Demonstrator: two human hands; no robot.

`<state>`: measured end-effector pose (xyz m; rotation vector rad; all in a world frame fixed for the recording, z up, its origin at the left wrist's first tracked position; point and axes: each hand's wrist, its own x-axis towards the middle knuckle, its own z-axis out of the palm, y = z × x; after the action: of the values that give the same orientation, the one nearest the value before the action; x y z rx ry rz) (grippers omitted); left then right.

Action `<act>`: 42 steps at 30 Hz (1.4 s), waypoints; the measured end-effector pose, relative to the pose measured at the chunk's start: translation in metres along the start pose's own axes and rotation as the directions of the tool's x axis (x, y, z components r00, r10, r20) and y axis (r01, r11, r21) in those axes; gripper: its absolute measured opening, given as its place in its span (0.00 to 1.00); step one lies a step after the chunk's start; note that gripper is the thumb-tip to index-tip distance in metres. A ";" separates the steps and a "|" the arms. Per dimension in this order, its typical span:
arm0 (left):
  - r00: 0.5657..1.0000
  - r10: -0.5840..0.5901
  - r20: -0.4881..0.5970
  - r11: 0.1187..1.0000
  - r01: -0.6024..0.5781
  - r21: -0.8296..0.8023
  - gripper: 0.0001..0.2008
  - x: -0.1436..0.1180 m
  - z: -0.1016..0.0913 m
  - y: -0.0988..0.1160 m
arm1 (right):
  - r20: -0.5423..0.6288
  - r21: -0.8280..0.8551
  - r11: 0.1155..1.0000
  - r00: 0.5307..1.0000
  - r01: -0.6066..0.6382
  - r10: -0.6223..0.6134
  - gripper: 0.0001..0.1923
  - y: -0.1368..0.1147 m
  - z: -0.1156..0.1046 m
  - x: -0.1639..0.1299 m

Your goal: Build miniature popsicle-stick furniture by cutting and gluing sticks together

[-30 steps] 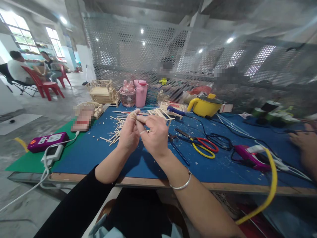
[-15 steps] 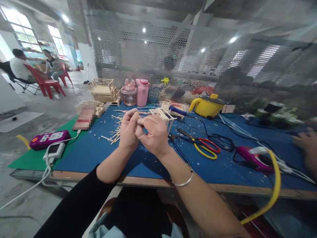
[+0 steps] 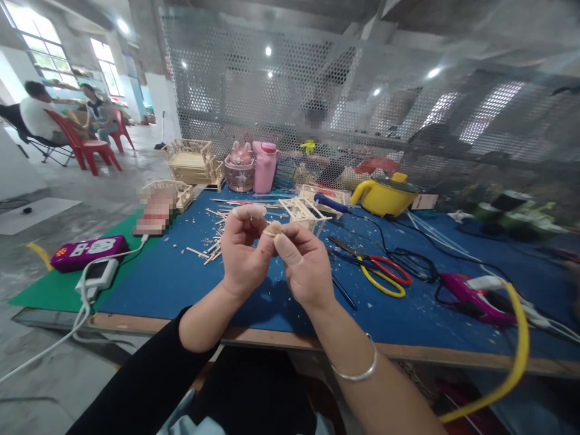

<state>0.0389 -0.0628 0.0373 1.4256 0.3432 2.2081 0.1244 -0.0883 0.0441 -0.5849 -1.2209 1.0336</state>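
Head view: left hand [image 3: 242,254] and right hand [image 3: 304,264] met above the counter [image 3: 181,284].
Fingers: pinched together; anything held, cannot tell.
Behind: stick frame [image 3: 302,212].

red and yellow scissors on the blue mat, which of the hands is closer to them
Right. The right hand is raised just left of the scissors, with bare mat between them. The left hand sits beyond it, farther left, fingertips meeting the right's.

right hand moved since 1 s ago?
Yes. The right hand has shifted toward the near table edge, away from the stick frame.
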 end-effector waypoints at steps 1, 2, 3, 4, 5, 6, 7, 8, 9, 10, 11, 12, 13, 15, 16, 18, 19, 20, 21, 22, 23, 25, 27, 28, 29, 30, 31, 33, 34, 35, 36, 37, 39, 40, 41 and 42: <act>1.000 0.008 0.000 1.000 -0.008 0.004 0.08 0.000 0.000 0.001 | 0.002 0.012 1.000 1.000 -0.023 0.023 0.09 0.002 0.000 -0.001; 1.000 0.006 0.002 1.000 -0.006 0.002 0.08 -0.001 0.000 0.001 | 0.005 0.026 0.999 0.999 -0.044 0.044 0.11 0.004 0.000 -0.001; 1.000 -0.002 0.004 1.000 0.002 -0.002 0.07 -0.001 0.000 0.001 | 0.013 0.040 0.997 0.998 -0.060 0.060 0.11 0.005 -0.001 -0.001; 1.000 -0.009 0.006 1.000 0.009 -0.010 0.07 -0.001 0.000 0.001 | 0.023 0.050 0.996 0.998 -0.068 0.066 0.11 0.007 -0.002 -0.002; 1.000 -0.015 0.004 1.000 0.015 -0.020 0.07 -0.001 0.000 0.001 | 0.039 0.050 0.996 0.997 -0.069 0.067 0.10 0.007 -0.002 -0.003; 1.000 -0.018 0.000 0.999 0.018 -0.029 0.07 -0.002 0.000 0.002 | 0.055 0.039 0.997 0.997 -0.063 0.061 0.08 0.007 -0.002 -0.004; 1.000 -0.016 -0.008 0.999 0.016 -0.032 0.08 -0.002 0.000 0.002 | 0.067 0.008 0.999 0.997 -0.050 0.050 0.07 0.005 -0.003 -0.005; 1.000 -0.007 -0.018 1.000 0.006 -0.028 0.10 -0.002 -0.001 0.002 | 0.069 -0.047 0.999 0.997 -0.027 0.030 0.05 0.003 -0.003 -0.007; 1.000 0.007 -0.025 1.000 -0.007 -0.015 0.12 -0.002 -0.001 0.002 | 0.055 -0.129 0.992 0.999 0.008 -0.001 0.03 0.001 -0.003 -0.009; 0.999 0.022 -0.030 1.000 -0.022 0.003 0.14 -0.003 -0.001 0.002 | 0.025 -0.235 0.970 0.998 0.058 -0.053 0.02 -0.003 -0.003 -0.011; 0.999 0.038 -0.028 0.999 -0.037 0.023 0.15 -0.003 -0.002 0.002 | -0.003 -0.356 0.927 0.992 0.117 -0.126 0.03 -0.006 -0.003 -0.013; 0.998 0.052 -0.024 0.998 -0.051 0.043 0.16 -0.003 -0.002 0.002 | -0.013 -0.479 0.859 0.977 0.181 -0.213 0.04 -0.010 -0.004 -0.014; 0.998 0.062 -0.018 0.996 -0.061 0.062 0.17 -0.004 -0.002 0.002 | 0.004 -0.592 0.768 0.953 0.245 -0.302 0.04 -0.014 -0.004 -0.015; 0.997 0.077 -0.009 0.992 -0.076 0.096 0.18 -0.004 -0.002 0.002 | 0.117 -0.745 0.549 0.885 0.378 -0.450 0.05 -0.021 -0.007 -0.016; 0.997 0.082 -0.007 0.990 -0.080 0.112 0.19 -0.005 -0.002 0.001 | 0.197 -0.785 0.436 0.845 0.440 -0.497 0.05 -0.024 -0.009 -0.015; 0.996 0.085 -0.007 0.987 -0.084 0.138 0.20 -0.005 -0.002 0.001 | 0.327 -0.817 0.241 0.765 0.524 -0.555 0.05 -0.029 -0.013 -0.013; 0.996 0.086 -0.006 0.986 -0.085 0.143 0.21 -0.006 -0.002 0.001 | 0.370 -0.822 0.166 0.732 0.545 -0.572 0.05 -0.031 -0.015 -0.011; 0.996 0.086 -0.005 0.986 -0.085 0.145 0.21 -0.006 -0.001 0.000 | 0.400 -0.824 0.109 0.707 0.556 -0.583 0.05 -0.034 -0.017 -0.010; 0.996 0.088 -0.006 0.986 -0.086 0.144 0.21 -0.006 -0.001 0.000 | 0.421 -0.825 0.067 0.690 0.561 -0.588 0.04 -0.036 -0.018 -0.009; 0.996 0.089 -0.005 0.986 -0.087 0.144 0.21 -0.006 0.000 0.000 | 0.438 -0.826 0.033 0.679 0.562 -0.590 0.04 -0.037 -0.018 -0.008; 0.996 0.091 -0.004 0.985 -0.089 0.145 0.21 -0.006 0.000 -0.001 | 0.455 -0.826 0.005 0.671 0.564 -0.585 0.04 -0.039 -0.019 -0.006; 0.996 0.094 -0.005 0.983 -0.092 0.158 0.21 -0.005 0.001 -0.002 | 0.483 -0.825 -0.040 0.666 0.564 -0.569 0.03 -0.041 -0.019 -0.005; 0.995 0.095 -0.013 0.980 -0.091 0.175 0.20 -0.005 0.001 -0.002 | 0.496 -0.827 -0.069 0.667 0.558 -0.556 0.02 -0.042 -0.017 -0.004; 0.996 0.092 -0.018 0.980 -0.087 0.180 0.20 -0.005 0.001 -0.003 | 0.497 -0.829 -0.074 0.669 0.554 -0.553 0.01 -0.042 -0.017 -0.004; 0.996 0.089 -0.024 0.980 -0.083 0.182 0.20 -0.005 0.000 -0.003 | 0.489 -0.834 -0.073 0.672 0.547 -0.556 0.01 -0.041 -0.016 -0.004; 0.996 0.087 -0.027 0.980 -0.080 0.183 0.20 -0.005 0.000 -0.003 | 0.471 -0.842 -0.058 0.679 0.536 -0.564 0.03 -0.041 -0.015 -0.004; 0.996 0.085 -0.028 0.980 -0.079 0.183 0.21 -0.005 0.000 -0.003 | 0.438 -0.853 -0.024 0.692 0.521 -0.573 0.04 -0.040 -0.015 -0.005; 0.996 0.082 -0.033 0.981 -0.074 0.180 0.23 -0.006 0.000 -0.004 | 0.316 -0.873 0.142 0.762 0.467 -0.566 0.05 -0.039 -0.015 -0.005; 0.996 0.077 -0.034 0.982 -0.069 0.174 0.23 -0.006 0.000 -0.004 | 0.235 -0.862 0.277 0.819 0.424 -0.524 0.03 -0.039 -0.015 -0.005; 0.997 0.067 -0.031 0.985 -0.062 0.161 0.24 -0.006 0.000 -0.004 | 0.157 -0.825 0.429 0.878 0.368 -0.453 0.03 -0.039 -0.016 -0.003; 0.998 0.051 -0.022 0.989 -0.048 0.141 0.24 -0.006 -0.001 -0.003 | 0.096 -0.761 0.575 0.929 0.300 -0.358 0.05 -0.040 -0.017 -0.002; 0.999 0.033 -0.013 0.993 -0.031 0.113 0.23 -0.006 -0.001 -0.003 | 0.057 -0.682 0.694 0.963 0.230 -0.263 0.07 -0.040 -0.017 0.000; 1.000 -0.024 -0.008 0.999 0.024 0.046 0.22 -0.004 -0.001 -0.002 | 0.033 -0.538 0.831 0.989 0.140 -0.145 0.09 -0.041 -0.018 0.005; 0.997 -0.074 -0.011 0.997 0.074 0.009 0.20 -0.002 -0.001 -0.002 | 0.028 -0.494 0.860 0.991 0.128 -0.131 0.09 -0.041 -0.018 0.006; 0.989 -0.150 -0.009 0.988 0.149 -0.036 0.18 0.000 -0.001 -0.001 | 0.021 -0.470 0.873 0.990 0.130 -0.136 0.08 -0.040 -0.018 0.008; 0.968 -0.250 0.006 0.964 0.249 -0.089 0.17 0.002 -0.002 -0.001 | 0.013 -0.464 0.875 0.989 0.138 -0.149 0.07 -0.040 -0.018 0.008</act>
<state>0.0371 -0.0610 0.0376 1.2554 0.3977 1.9979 0.1543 -0.0962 0.0757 -0.8587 -1.4800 0.6015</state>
